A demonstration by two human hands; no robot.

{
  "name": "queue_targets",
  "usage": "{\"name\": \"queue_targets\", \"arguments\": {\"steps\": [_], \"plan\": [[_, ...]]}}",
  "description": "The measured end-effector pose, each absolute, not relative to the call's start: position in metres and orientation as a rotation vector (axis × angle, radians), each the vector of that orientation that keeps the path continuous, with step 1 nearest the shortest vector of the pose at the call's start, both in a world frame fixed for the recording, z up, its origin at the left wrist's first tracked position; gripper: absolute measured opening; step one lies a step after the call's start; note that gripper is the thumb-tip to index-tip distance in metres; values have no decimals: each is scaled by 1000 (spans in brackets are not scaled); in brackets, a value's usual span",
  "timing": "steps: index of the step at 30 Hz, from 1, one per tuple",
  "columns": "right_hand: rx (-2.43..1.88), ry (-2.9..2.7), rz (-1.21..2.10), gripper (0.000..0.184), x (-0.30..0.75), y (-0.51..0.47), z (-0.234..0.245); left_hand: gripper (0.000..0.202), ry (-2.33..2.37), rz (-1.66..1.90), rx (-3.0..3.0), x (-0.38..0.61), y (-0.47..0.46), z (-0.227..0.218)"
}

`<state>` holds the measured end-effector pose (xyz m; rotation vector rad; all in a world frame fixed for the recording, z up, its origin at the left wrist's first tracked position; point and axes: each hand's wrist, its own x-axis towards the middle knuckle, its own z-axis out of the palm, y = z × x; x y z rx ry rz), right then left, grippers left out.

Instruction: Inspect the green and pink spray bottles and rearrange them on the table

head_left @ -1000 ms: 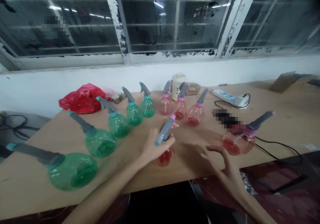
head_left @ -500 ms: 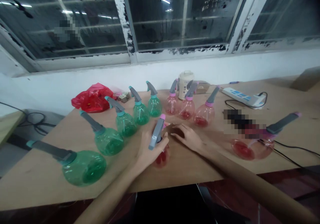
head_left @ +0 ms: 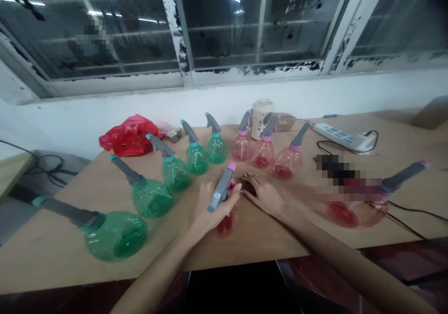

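My left hand is wrapped round the neck of a pink spray bottle that stands on the table in front of me. Its grey trigger head with a pink nozzle points away from me, and the trigger is partly hidden by my fingers. Just to the right, my right hand rests low over the table with curved fingers and a gap between thumb and fingers, holding nothing. Green spray bottles with grey and teal heads stand in a slanting row on the left. Three pink spray bottles stand behind my hands.
Another pink spray bottle is at the right, beside a blurred-out dark patch and cables. Farther back are a red plastic bag, a paper cup, a small box and a white power strip. A window runs above the table.
My left hand keeps its hold on the pink spray bottle. My right hand has barely shifted, and the whole view has moved very slightly.
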<state>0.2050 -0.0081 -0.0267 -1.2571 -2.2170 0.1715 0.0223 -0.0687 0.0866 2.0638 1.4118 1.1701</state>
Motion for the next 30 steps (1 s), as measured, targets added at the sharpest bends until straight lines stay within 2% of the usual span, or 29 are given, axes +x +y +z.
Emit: {"name": "queue_targets", "arguments": {"steps": [7,30], "plan": [[-1226,-2205,178,44,206,-7,-28,33,1391,1152,2013,17,-70,81],[-1195,-2201,217,37,207,-5,-29,38,1334,1181,1854,21,-73,78]]}}
